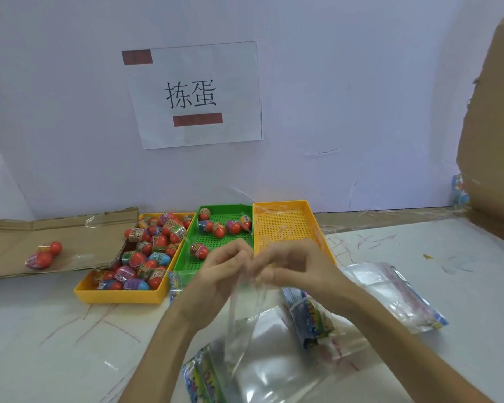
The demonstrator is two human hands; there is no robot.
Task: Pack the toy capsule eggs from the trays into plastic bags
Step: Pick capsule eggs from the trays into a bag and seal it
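My left hand (220,271) and my right hand (291,266) meet above the table and both pinch the top edge of a clear plastic bag (245,318) that hangs down between them. Behind the hands stand three trays side by side. The left yellow tray (120,296) is heaped with several capsule eggs (146,251). The green tray (186,257) holds several eggs (218,226). The right yellow tray (285,225) holds no eggs.
A packed bag of eggs (42,254) lies on flattened cardboard (9,231) at the left. Clear bags (390,295) and a banded bundle of printed cards (309,318) lie on the white table. More printed bags (204,376) sit near me. A cardboard box wall (492,141) rises at right.
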